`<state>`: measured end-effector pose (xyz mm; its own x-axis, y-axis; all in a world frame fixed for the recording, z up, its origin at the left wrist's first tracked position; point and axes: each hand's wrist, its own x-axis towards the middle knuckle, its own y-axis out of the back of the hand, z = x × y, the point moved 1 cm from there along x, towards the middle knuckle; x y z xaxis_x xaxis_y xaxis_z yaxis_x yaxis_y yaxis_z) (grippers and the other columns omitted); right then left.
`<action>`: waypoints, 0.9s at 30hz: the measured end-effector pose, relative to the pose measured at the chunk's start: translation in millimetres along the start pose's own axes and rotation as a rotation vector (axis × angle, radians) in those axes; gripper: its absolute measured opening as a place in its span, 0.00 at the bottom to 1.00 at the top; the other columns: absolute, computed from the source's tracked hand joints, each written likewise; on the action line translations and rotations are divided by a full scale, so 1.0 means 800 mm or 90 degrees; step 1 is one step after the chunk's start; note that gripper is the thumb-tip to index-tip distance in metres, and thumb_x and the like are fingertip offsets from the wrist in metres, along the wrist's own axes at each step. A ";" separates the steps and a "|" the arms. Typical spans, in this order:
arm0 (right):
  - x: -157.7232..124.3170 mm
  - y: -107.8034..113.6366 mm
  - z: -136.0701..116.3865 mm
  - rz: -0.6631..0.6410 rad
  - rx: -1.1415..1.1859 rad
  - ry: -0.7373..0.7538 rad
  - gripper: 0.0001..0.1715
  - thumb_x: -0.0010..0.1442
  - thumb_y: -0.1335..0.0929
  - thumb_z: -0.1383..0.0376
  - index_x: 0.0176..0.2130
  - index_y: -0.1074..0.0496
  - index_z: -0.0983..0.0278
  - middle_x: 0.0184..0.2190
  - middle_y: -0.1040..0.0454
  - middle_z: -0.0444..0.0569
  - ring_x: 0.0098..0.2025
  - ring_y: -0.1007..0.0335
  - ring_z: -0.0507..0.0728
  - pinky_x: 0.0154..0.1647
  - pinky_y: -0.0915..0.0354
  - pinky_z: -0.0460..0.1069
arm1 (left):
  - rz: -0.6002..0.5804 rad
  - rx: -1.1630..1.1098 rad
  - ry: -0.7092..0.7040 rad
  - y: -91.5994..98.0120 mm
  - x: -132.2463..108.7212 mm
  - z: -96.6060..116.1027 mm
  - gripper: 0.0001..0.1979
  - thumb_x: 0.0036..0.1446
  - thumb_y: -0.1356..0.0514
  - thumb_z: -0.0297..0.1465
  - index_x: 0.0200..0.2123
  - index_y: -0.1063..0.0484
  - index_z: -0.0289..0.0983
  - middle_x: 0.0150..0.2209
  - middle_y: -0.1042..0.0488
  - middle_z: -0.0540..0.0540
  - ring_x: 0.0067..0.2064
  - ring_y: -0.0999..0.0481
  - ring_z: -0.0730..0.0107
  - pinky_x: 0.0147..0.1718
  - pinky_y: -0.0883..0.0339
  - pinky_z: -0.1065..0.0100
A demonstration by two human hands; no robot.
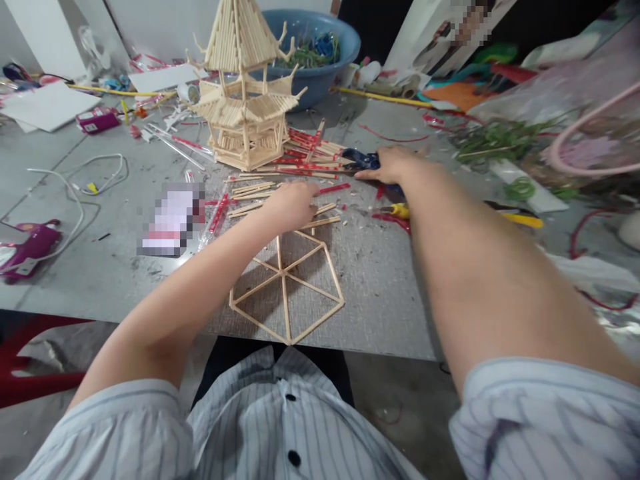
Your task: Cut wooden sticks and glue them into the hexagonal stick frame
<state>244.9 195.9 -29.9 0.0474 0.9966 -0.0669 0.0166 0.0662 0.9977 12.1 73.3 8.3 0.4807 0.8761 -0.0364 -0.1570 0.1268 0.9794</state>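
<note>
My left hand [295, 203] is closed, its fingers curled low over loose wooden sticks [253, 189]; what it holds is hidden. A red stick [334, 189] lies just past its fingertips. My right hand [393, 165] reaches forward and grips a dark blue tool [361, 160], its kind unclear, beside a pile of sticks with red wrapping [305, 148]. Nearer to me, flat on the table, lies a six-sided stick frame [284, 273] with spokes meeting in its middle; my left forearm covers part of it. Behind my left hand stands a tiered pagoda model [245, 100] built of sticks.
At the back is a blue basin [320, 53] with greenery inside. A phone [170, 220] and a white cable [83, 227] lie on the left. A yellow-handled tool [400, 211] rests by my right forearm. Plastic wrap and green stems [505, 143] crowd the right side.
</note>
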 end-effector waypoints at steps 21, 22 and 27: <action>-0.189 -0.038 -0.039 0.233 0.281 0.292 0.16 0.62 0.34 0.62 0.45 0.21 0.62 0.44 0.19 0.54 0.47 0.24 0.63 0.51 0.32 0.59 | 0.093 0.114 0.171 -0.020 -0.072 -0.102 0.12 0.58 0.42 0.31 0.40 0.22 0.34 0.45 0.23 0.37 0.51 0.26 0.53 0.54 0.34 0.59; -0.188 -0.040 -0.042 0.235 0.280 0.311 0.16 0.62 0.35 0.63 0.46 0.22 0.63 0.45 0.19 0.54 0.48 0.24 0.63 0.52 0.32 0.59 | 0.091 0.115 0.175 -0.021 -0.072 -0.103 0.12 0.58 0.43 0.31 0.40 0.22 0.34 0.45 0.23 0.37 0.51 0.26 0.53 0.53 0.34 0.59; -0.185 -0.049 -0.056 0.174 0.226 0.413 0.20 0.65 0.39 0.67 0.50 0.23 0.61 0.51 0.22 0.52 0.54 0.27 0.60 0.58 0.34 0.58 | 0.089 0.131 0.178 -0.025 -0.069 -0.107 0.13 0.59 0.45 0.31 0.40 0.22 0.34 0.43 0.22 0.38 0.51 0.26 0.53 0.53 0.34 0.59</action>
<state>192.6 47.6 -58.5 -0.4946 0.8116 0.3108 0.4122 -0.0957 0.9060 -84.9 62.4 -26.1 0.2090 0.9750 0.0756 -0.0135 -0.0744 0.9971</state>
